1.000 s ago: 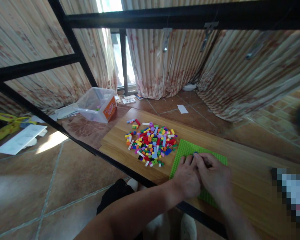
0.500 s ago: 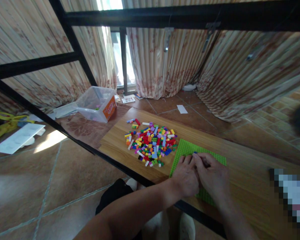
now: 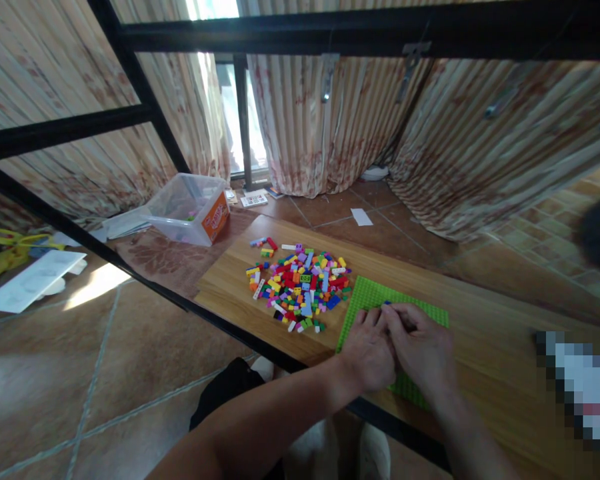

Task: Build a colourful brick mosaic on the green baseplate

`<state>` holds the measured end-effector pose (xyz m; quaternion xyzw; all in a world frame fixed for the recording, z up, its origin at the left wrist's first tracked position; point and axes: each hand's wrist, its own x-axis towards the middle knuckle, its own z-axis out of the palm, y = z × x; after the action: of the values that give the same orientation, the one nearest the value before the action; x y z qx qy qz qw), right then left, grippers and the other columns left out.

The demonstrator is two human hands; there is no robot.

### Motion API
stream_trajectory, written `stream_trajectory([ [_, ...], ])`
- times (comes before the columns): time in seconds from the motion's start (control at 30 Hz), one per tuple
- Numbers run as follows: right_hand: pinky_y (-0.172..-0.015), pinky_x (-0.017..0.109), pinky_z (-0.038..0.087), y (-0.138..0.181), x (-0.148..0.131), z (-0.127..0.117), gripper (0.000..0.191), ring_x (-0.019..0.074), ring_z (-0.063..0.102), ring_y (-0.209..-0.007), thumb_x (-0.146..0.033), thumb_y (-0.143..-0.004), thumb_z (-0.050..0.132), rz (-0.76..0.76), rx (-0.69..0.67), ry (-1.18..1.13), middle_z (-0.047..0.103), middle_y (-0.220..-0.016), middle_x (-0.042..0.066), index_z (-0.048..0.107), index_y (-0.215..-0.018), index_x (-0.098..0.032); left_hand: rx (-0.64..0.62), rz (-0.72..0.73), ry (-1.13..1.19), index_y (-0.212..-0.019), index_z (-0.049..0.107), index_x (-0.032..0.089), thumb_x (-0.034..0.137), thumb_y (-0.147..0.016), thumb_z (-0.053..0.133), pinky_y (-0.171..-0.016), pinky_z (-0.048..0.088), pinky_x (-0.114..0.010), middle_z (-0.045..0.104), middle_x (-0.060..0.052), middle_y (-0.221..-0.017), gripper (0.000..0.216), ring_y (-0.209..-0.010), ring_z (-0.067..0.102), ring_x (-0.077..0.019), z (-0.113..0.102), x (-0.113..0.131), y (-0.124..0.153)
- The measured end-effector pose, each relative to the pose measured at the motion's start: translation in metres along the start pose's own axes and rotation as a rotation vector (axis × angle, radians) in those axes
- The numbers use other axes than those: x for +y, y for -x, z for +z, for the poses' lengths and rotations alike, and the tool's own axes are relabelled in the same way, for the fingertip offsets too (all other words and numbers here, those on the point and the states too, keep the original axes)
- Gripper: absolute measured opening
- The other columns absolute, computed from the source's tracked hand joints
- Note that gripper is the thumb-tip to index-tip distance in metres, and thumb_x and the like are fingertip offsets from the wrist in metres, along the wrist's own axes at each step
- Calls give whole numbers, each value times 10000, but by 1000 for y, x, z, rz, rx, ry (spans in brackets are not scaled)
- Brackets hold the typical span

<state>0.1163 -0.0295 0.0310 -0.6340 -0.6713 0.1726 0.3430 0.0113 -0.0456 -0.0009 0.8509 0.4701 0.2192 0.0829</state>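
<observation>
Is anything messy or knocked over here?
Yes. The clear plastic bin lies tipped on its side on the floor, and the coloured bricks sit in a loose heap on the wooden table beside the green baseplate.

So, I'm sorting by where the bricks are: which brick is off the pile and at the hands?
The small blue plastic brick at the fingertips of both hands, over the green studded baseplate; all others lie in the multicoloured pile on the wooden board.

Both forearms reach forward over the near edge of the desk (image 3: 480, 313). The left hand (image 3: 367, 350) lies palm down, fingers curled forward. The right hand (image 3: 420, 350) presses against it, side by side, its fingers bent with the tips pinched together in front.
</observation>
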Motion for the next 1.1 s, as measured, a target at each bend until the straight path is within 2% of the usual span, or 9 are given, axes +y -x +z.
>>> stream_trajectory([
  [0.63, -636, 279, 462, -1, 0, 2, 254, 167, 661, -648, -430, -874, 549, -17, -14, -45, 723, -728, 15, 671, -793, -223, 4, 9, 14, -1247, 543, 122, 285, -837, 522, -933, 390, -446, 532, -144, -1256, 441, -1109, 467, -297, 6, -2, 0],
  [1.1, -655, 275, 472, -1, -1, 3, 243, 152, 642, -643, -404, -888, 527, -35, -21, -53, 707, -716, 7, 669, -802, -227, -18, -5, -2, -1237, 548, 138, 258, -834, 532, -929, 401, -443, 566, -135, -1206, 421, -1109, 465, -294, 2, -2, -2],
])
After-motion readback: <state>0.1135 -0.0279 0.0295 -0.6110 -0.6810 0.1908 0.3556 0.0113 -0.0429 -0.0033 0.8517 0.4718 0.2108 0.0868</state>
